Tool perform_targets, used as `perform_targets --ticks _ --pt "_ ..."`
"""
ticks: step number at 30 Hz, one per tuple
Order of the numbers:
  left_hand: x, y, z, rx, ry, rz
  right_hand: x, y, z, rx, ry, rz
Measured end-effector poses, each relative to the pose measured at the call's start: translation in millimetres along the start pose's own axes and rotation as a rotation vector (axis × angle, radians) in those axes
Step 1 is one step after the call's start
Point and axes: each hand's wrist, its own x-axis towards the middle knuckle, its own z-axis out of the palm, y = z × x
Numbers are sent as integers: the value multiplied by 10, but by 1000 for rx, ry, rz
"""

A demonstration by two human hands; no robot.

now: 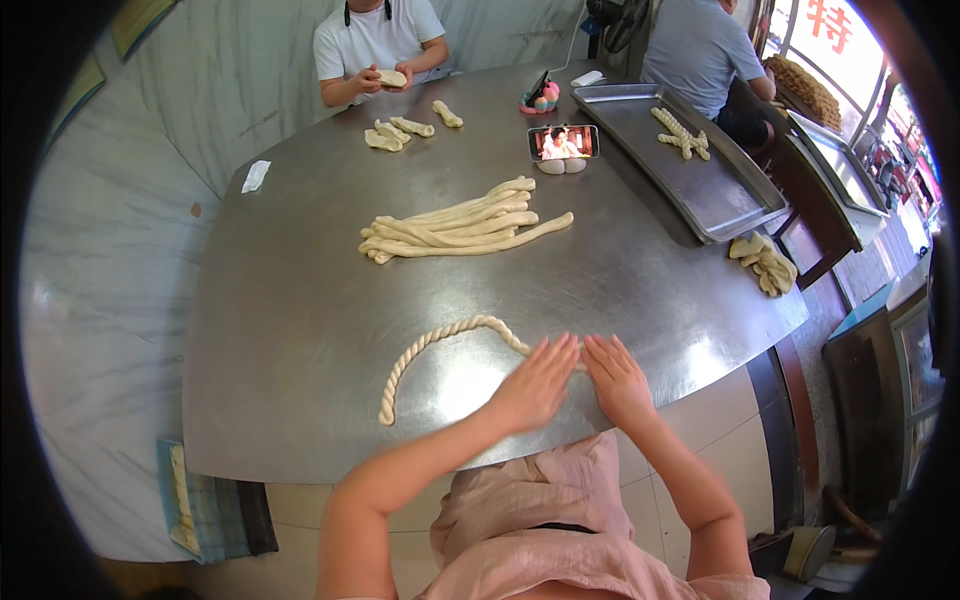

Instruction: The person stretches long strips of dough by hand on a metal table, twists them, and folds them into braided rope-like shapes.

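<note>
A rope of twisted dough (427,343) curves over the steel tabletop in front of me. Its right end runs beneath my hands, where it is mostly hidden. My left hand (536,381) is flat, palm down, over that part of the rope, slightly blurred. Close beside it, my right hand (616,375) is palm down with straight fingers, its fingertips near those of the left. A short piece of dough shows between the two hands. Neither hand has its fingers closed around the dough. Farther up the table lies a bundle of long dough strips (457,225).
A phone (564,142) stands beyond the strips. On the right are a metal tray (705,217) holding braided dough (681,135) and a dough heap (765,262) at the table edge. Across the table, a person (382,45) holds dough near short dough pieces (397,129). Another person (694,56) sits beyond the tray.
</note>
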Motion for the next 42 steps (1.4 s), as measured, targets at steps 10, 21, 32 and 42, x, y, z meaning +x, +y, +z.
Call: perform_targets --ticks 10,21,32,42 --pt "720 -594 78 229 135 -131 635 252 313 -17 92 154" --pt "615 -391 147 140 127 -323 583 49 154 13 -27 326" --pt "93 16 6 -130 95 -170 308 -131 92 86 -64 285" --pt "-1538 -104 -989 165 519 -991 612 230 173 294 -43 181"
